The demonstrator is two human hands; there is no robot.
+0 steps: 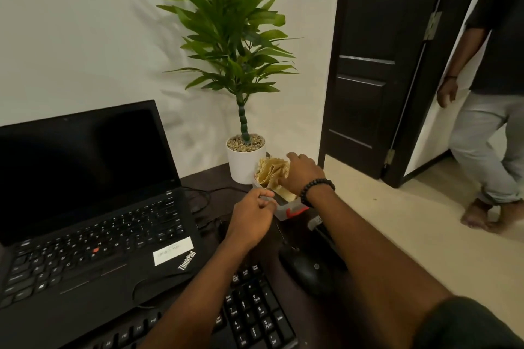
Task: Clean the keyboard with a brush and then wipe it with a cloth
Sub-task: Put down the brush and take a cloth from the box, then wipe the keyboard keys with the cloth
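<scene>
Both hands work at the small clear plastic container (283,208) beyond the black keyboard (249,317): right hand (302,173) fingers clamped on the crumpled yellow cloth (272,174) sticking upward, left hand (251,214) pinching the near rim.

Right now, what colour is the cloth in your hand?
Yellowish tan, with a ribbed texture. The cloth shows best in the head view, under the right hand.
</scene>
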